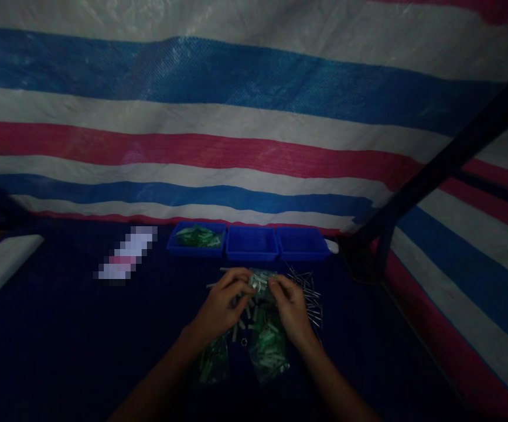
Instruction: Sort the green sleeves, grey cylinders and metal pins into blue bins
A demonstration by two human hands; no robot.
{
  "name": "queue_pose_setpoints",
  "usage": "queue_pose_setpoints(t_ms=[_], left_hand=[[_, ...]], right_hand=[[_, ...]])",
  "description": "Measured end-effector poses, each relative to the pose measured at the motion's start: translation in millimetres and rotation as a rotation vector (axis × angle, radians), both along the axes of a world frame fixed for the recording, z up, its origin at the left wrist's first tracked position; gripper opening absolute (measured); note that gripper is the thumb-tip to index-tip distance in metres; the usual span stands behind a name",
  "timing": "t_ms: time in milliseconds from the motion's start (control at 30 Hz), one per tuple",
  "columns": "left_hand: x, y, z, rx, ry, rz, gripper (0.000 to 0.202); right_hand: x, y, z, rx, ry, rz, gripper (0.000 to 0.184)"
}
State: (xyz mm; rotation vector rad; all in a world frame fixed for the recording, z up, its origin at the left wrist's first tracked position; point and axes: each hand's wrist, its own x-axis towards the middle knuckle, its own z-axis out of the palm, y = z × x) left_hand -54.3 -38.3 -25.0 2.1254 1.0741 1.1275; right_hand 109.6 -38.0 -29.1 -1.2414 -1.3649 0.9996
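My left hand (220, 308) and my right hand (289, 308) meet over a heap of small pale parts (258, 283) on the dark blue table. Both hands have their fingers pinched together at that heap; what they pinch is too small to name. Loose thin metal pins (310, 293) lie just right of my right hand. Clear bags of green parts (268, 349) rest between my wrists, and another such bag (213, 363) lies under my left forearm. A small ring (244, 341) sits between the bags.
Three blue trays stand in a row behind the heap: the left one (196, 239) holds green parts, the middle (251, 242) and right (302, 242) look empty. A white flat object (1, 264) lies far left. A striped tarp wall (236, 117) and a dark frame bar (447, 158) close the back and right.
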Motion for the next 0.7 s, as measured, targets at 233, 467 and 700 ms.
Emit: queue_pose_setpoints(t_ms=[233,467,700], left_hand=[[-1.5,3.1,8.7,-0.224,-0.058,0.152,0.019],[-4.3,10.8,3.4,-0.612,-0.322,0.191,0.041],[-6.7,11.6,3.8,-0.492,-0.334,0.119,0.022]], right_hand=[[0.7,-2.9,-7.1,0.103,-0.103,-0.03,0.023],[-0.8,-10.3,-8.5,0.372,-0.348,0.142,0.03],[-0.4,-9.9,0.0,0.302,-0.258,0.136,0.024]])
